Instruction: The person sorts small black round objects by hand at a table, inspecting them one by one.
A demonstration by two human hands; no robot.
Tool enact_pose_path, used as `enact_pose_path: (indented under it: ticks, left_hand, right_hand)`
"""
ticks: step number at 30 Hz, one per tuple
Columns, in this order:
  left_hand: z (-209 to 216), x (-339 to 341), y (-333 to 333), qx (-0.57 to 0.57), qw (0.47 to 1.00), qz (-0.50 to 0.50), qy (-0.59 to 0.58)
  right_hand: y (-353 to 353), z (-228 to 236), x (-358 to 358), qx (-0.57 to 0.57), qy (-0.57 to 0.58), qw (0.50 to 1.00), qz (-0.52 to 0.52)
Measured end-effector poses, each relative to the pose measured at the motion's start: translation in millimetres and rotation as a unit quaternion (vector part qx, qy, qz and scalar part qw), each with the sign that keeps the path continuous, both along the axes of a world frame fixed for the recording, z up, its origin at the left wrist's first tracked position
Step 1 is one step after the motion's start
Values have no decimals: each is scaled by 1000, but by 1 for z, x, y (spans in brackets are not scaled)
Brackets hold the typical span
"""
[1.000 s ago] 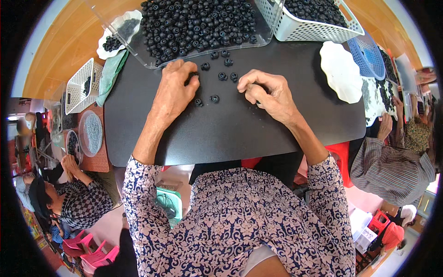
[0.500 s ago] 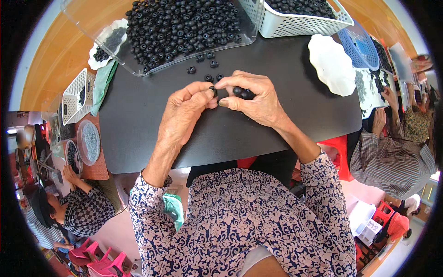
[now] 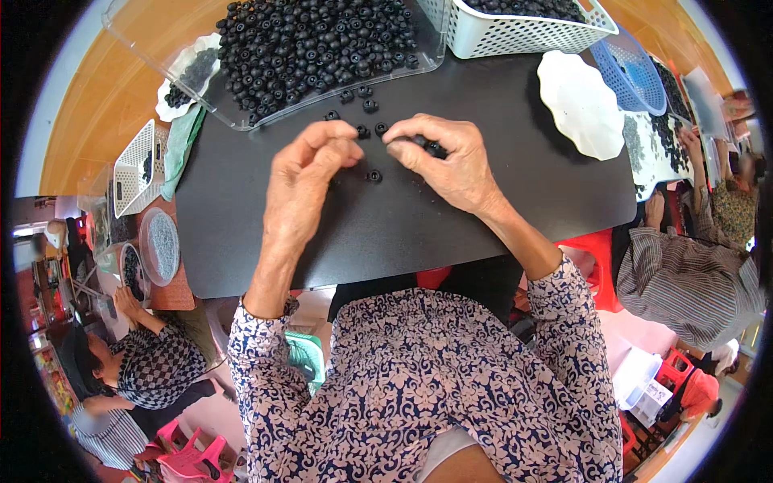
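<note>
My right hand [image 3: 455, 165] is closed round a few small black round parts [image 3: 431, 146], which show between its thumb and fingers. Left of it, my left hand [image 3: 304, 165] hovers over the dark table, its fingers loosely bent and apart with nothing seen in them. A single black round part [image 3: 373, 175] with a ringed top lies on the table between my hands. Several more lie just beyond, one of them [image 3: 381, 129] close to my right fingertips. Past these stands a clear plastic bin [image 3: 322, 103] heaped with the same black parts.
A white perforated basket [image 3: 523, 36] of black parts stands at the far right. Beside it are a scalloped white plate [image 3: 580, 105] and a blue basket [image 3: 632, 72]. A white basket [image 3: 133, 173] and green cloth [image 3: 185, 145] are at the left. People work on both sides.
The black part pinched between my hands now lies on the table. My left hand has drawn back to the left and loosened; my right still holds its parts.
</note>
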State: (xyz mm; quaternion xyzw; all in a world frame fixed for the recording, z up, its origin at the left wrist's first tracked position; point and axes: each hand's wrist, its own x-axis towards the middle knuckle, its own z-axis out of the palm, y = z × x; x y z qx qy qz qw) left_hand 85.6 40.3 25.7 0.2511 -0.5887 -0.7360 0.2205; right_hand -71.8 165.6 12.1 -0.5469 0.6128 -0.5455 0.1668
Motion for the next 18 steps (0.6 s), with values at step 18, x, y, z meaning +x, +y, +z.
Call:
enact_pose_path:
  ticks: [18]
  left_hand:
    - [-23, 21, 1, -339, 936, 8, -93]
  right_hand:
    - [2, 1, 1, 99, -196, 975, 43]
